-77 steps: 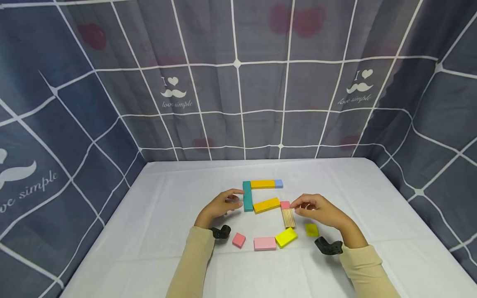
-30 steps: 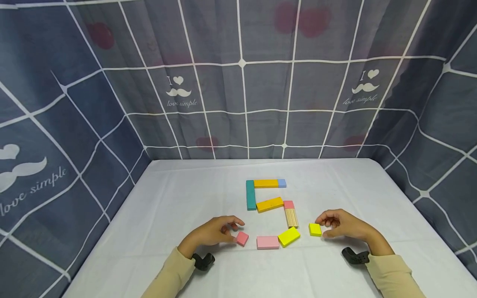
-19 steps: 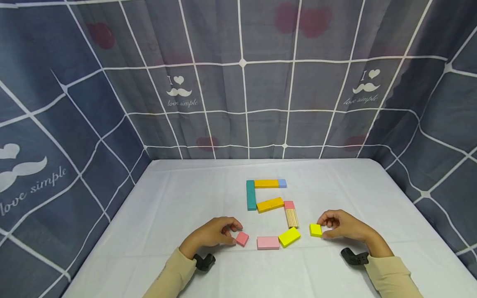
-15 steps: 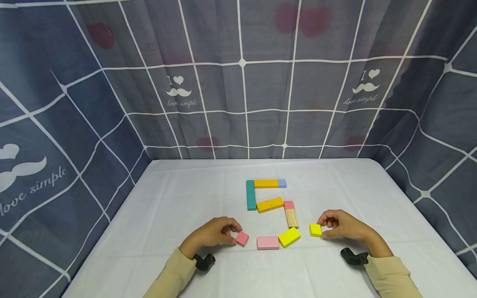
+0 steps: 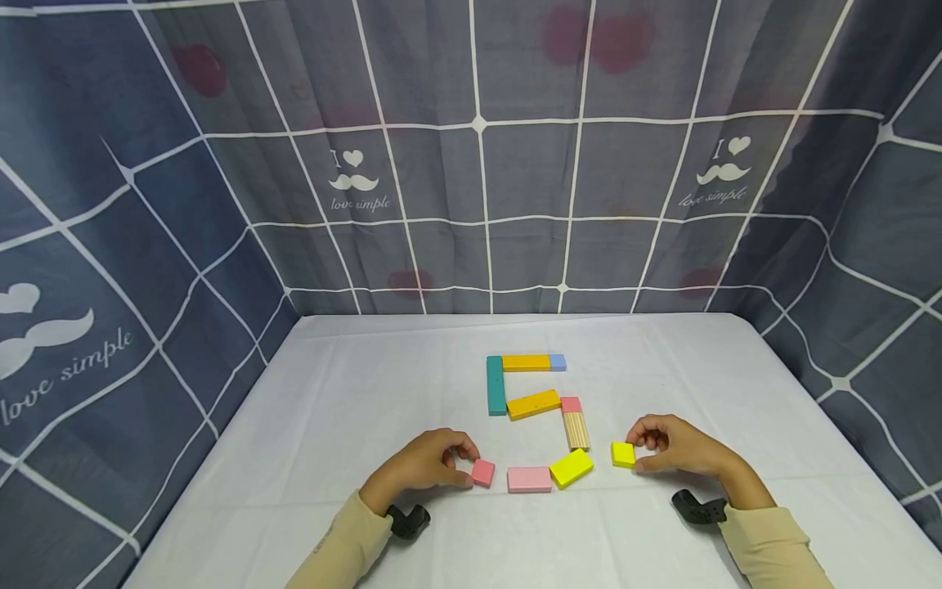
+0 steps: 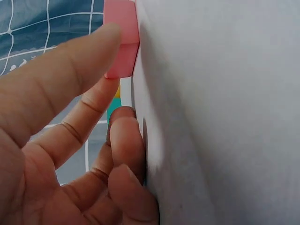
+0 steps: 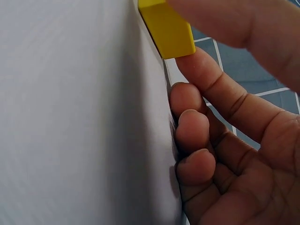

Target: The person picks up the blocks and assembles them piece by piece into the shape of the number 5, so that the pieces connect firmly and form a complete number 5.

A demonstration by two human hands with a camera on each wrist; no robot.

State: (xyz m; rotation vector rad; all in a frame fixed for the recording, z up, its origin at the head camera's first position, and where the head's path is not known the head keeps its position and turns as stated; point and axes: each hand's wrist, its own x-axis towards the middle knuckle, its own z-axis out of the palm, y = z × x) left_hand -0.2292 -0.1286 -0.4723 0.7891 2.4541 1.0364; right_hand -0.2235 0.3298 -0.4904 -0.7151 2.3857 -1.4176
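My left hand [image 5: 423, 462] pinches a small coral-pink block [image 5: 482, 473] between thumb and index finger, low on the white tabletop. In the left wrist view the thumb covers part of that coral-pink block [image 6: 123, 18]. On the other side, my right hand [image 5: 680, 446] holds a small yellow block [image 5: 622, 455] by thumb and index finger; the right wrist view has this yellow block [image 7: 169, 30] close to the cloth, its remaining fingers curled. Between the hands lie a light pink block [image 5: 529, 480] and a larger yellow block [image 5: 571, 469] that touch at one corner.
Further back, a teal block [image 5: 496, 386], an orange block [image 5: 526, 363], a blue block [image 5: 558, 362] and a slanted orange block [image 5: 533, 405] form a bent line. It runs on to a coral block [image 5: 570, 404] and a striped wooden block [image 5: 576, 431]. Dark checked curtains [image 5: 515, 172] enclose the table.
Both hands came down from the upper blocks to the two small loose blocks. Lately the left hand has turned the coral-pink block straighter and shifted it slightly right, nearer the light pink one.
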